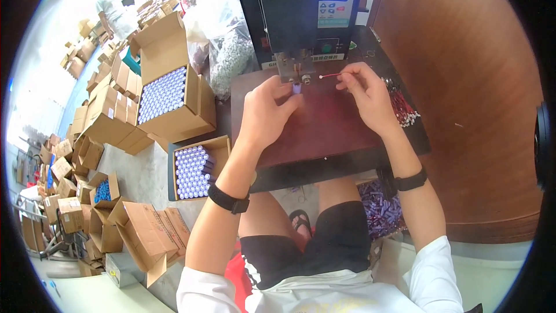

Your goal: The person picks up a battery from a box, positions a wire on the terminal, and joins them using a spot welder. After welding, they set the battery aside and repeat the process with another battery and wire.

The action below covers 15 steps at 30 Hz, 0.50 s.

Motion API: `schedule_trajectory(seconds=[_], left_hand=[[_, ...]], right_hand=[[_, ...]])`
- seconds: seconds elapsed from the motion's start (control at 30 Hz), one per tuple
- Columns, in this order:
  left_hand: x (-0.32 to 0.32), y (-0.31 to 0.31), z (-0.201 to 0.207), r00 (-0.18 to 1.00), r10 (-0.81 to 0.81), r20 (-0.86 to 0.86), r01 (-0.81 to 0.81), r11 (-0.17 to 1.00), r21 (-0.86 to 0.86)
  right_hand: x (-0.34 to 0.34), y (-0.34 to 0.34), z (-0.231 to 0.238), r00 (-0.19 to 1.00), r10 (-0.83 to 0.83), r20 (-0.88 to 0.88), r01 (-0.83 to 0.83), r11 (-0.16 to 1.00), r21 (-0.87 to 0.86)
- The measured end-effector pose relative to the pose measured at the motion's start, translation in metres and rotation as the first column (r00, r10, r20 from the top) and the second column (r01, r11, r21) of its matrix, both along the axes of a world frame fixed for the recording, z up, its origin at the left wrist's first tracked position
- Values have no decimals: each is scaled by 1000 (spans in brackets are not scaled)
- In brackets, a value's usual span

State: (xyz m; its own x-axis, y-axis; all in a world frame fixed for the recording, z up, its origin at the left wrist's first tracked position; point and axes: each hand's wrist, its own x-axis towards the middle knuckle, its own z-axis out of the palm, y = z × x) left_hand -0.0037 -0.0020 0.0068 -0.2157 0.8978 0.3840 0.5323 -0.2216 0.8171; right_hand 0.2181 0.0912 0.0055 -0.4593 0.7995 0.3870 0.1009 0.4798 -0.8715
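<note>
My left hand (267,110) is closed around a small purple battery cell (297,88), mostly covered by the fingers. The cell sits just under the metal electrodes (296,72) of a black spot welder (286,20); whether they touch, I cannot tell. Between the thumb and fingers of my right hand (369,94) is a thin red wire lead (330,75) with a small white plug at its left end. That hand hovers over the dark red work mat (324,127), right of the electrodes. A bundle of red wire leads (403,107) lies at the table's right side.
Left of the table stand open cartons of purple cells, a big one (200,107) and a smaller one (220,153). A bin of wired cells (379,211) is below the table, right of my legs. A clear bag (231,52) stands behind. A person (113,8) stands far left.
</note>
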Motion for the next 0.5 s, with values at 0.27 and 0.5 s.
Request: schedule_trajectory(seconds=[0.27, 0.5], left_hand=[[3, 0, 2, 1000, -5, 24, 5, 1000, -7], [-3, 3, -5, 998, 39, -41, -41, 999, -33]], right_hand=[[3, 2, -2, 1000, -8, -9, 8, 1000, 8], [1, -1, 1, 1000, -18, -4, 18, 1000, 0]])
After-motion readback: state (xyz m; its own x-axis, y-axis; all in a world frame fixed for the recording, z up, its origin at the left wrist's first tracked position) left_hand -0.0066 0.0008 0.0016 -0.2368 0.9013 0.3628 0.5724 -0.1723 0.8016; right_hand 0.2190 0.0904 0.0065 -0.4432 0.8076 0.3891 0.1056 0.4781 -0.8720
